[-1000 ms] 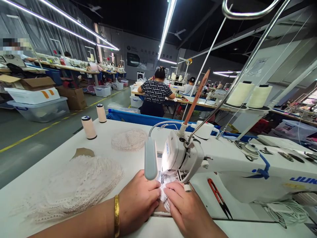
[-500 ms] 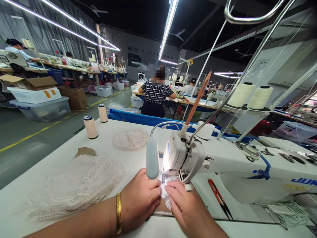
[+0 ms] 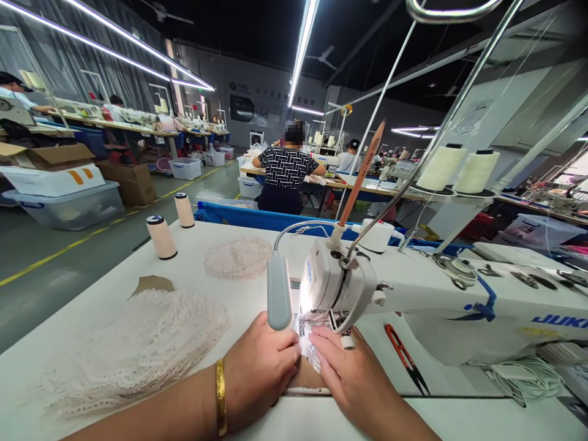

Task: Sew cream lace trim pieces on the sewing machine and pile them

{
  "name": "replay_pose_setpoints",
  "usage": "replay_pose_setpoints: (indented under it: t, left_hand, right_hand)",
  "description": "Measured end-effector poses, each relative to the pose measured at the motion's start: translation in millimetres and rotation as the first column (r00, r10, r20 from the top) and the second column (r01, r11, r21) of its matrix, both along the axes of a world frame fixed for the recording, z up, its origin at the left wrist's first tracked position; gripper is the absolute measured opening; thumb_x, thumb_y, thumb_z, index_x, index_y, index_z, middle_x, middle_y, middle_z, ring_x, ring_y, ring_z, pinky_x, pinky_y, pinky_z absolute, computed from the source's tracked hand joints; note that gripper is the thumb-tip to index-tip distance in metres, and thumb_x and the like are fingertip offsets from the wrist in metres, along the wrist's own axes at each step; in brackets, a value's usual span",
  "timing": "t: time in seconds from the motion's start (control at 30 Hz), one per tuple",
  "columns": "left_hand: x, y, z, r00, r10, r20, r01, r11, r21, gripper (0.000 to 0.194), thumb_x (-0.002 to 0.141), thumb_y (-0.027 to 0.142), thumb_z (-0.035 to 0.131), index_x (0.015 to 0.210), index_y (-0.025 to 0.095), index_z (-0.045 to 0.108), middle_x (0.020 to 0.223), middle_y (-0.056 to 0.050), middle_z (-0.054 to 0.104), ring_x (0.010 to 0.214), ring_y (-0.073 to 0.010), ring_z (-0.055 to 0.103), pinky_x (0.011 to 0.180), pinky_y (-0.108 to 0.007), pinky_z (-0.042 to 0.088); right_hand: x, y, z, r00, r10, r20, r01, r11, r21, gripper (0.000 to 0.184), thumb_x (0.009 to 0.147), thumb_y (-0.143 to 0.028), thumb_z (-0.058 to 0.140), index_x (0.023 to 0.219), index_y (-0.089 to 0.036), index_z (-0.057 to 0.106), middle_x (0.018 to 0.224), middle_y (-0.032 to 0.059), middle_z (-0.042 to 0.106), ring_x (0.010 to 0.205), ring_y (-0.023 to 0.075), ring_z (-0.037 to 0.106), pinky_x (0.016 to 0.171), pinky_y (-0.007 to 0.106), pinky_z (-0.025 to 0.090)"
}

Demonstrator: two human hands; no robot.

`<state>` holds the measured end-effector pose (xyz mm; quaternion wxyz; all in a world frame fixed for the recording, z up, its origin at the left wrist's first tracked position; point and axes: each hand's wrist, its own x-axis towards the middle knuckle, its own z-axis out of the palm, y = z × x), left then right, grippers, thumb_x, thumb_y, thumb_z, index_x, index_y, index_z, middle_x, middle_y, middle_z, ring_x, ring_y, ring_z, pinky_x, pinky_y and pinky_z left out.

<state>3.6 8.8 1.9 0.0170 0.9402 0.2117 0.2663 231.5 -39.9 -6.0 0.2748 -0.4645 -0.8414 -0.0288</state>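
Note:
A narrow strip of white lace [image 3: 312,354] lies under the needle area of a white sewing machine [image 3: 324,282], lit by the lamp. My left hand [image 3: 260,370], with a gold bangle at the wrist, is closed, its thumb and curled fingertips pinching the strip's left edge. On the right side, my right hand [image 3: 353,373] rests with fingers stretched out, the tips pressing the lace down. Brown material [image 3: 309,375] shows between the hands, below the lace. The grey lamp [image 3: 279,291] hangs just above my left fingers. The needle tip is hard to make out.
A pile of pale lace [image 3: 138,349] and a smaller lace bundle [image 3: 237,257] lie on the left. Behind them stand two thread spools [image 3: 162,237]. Red-handled thread snips [image 3: 405,358] lie right of my right hand. A co-worker [image 3: 289,165] sits ahead.
The lace strip has shifted slightly away from me under the machine, and my right fingers have edged a little to the right. The whole view has swung slightly.

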Motion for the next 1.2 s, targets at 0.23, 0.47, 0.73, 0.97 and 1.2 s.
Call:
replay_pose_setpoints:
  t: [0.23,0.47,0.73,0.97,1.2]
  left_hand:
    - [1,-2,0.7,0.998,-0.047,0.029,0.047,0.999,0.005,0.024,0.098,0.005,0.050,0.094,0.017,0.070,0.090,-0.005,0.075,0.082,-0.0235,0.067,0.083,-0.044,0.050]
    - [-1,0,-2.9,0.999,-0.030,0.029,0.030,0.999,0.016,0.022,0.096,0.005,0.053,0.096,0.019,0.070,0.089,-0.004,0.075,0.083,-0.0239,0.068,0.087,-0.044,0.049]
    - [0,11,-0.4,0.999,0.025,0.037,-0.025,1.000,0.016,0.023,0.097,0.007,0.052,0.096,0.019,0.072,0.091,-0.004,0.075,0.088,-0.0254,0.068,0.097,-0.047,0.049]
    - [-2,17,-5.5,0.996,0.072,0.049,-0.071,0.997,-0.029,0.024,0.096,0.013,0.053,0.106,0.019,0.073,0.101,-0.009,0.076,0.100,-0.0297,0.069,0.097,-0.048,0.052]
    - [-5,7,14.3,0.987,0.145,0.068,-0.083,0.825,-0.559,0.019,0.096,0.028,0.056,0.093,0.020,0.073,0.094,-0.006,0.074,0.089,-0.0241,0.068,0.081,-0.035,0.055]
  right_hand:
    - [4,-4,-7.8,0.996,0.087,0.033,-0.086,0.996,-0.036,0.034,0.086,-0.001,0.055,0.104,-0.025,0.070,0.101,0.0059,0.076,0.095,0.0262,0.066,0.083,0.038,0.051]
    - [4,-4,-8.4,0.996,0.069,0.049,-0.067,0.997,-0.033,0.034,0.085,-0.001,0.057,0.105,-0.026,0.068,0.099,0.0053,0.073,0.090,0.0262,0.063,0.080,0.037,0.048]
    - [-2,-1,-2.4,0.999,-0.006,0.040,0.005,1.000,0.005,0.039,0.087,-0.002,0.051,0.112,-0.024,0.072,0.104,0.0069,0.075,0.091,0.0284,0.061,0.079,0.039,0.050]
    - [-5,4,5.5,0.998,-0.053,-0.030,0.053,0.999,-0.008,0.027,0.099,-0.016,0.058,0.120,-0.025,0.073,0.120,0.0073,0.079,0.109,0.0302,0.069,0.093,0.042,0.058]
    - [-10,14,5.2,0.971,-0.165,-0.172,0.150,0.984,-0.096,0.031,0.100,-0.009,0.050,0.106,-0.027,0.075,0.104,0.0066,0.076,0.095,0.0240,0.073,0.080,0.034,0.060]
